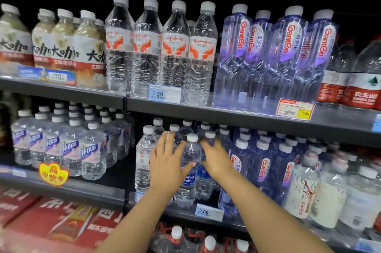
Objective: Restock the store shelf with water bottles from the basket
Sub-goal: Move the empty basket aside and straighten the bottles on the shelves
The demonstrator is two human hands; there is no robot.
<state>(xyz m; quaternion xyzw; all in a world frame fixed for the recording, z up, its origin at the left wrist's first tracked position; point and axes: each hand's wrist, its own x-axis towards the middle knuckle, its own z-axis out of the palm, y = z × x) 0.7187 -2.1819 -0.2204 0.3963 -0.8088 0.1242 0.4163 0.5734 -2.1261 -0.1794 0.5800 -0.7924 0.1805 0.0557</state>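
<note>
A: Starting at the left of the lower shelf (86, 190), what stands there?

B: A block of small bottles with purple labels (61, 145), well apart from the hands. Then comes a dark gap, and after it a clear bottle with a red mark (144, 158) stands at the shelf edge, just beside the left hand (167, 162).

A: And that hand, is it gripping?

B: It is spread open, fingers up, the palm against the bottles behind it; the thumb touches the blue-labelled bottle (188, 170). It does not close around anything.

A: The right hand?

B: The right hand (216, 160) reaches in on the other side of that same bottle, fingers curled toward a second blue-labelled bottle (206, 166). Whether it really grips, one cannot tell, because the fingers are hidden behind the bottles.

A: So what can go wrong?

B: Probably the blue-labelled bottle is only pressed between two hands, not held. If one hand pushes harder, it may tip forward over the front rail by the price tag (209, 211), or knock the clear bottle into the gap. To the right, the Ganten bottles (266, 168) stand close, so a wide elbow could disturb them.

A: And the basket?

B: It is not in view
</note>
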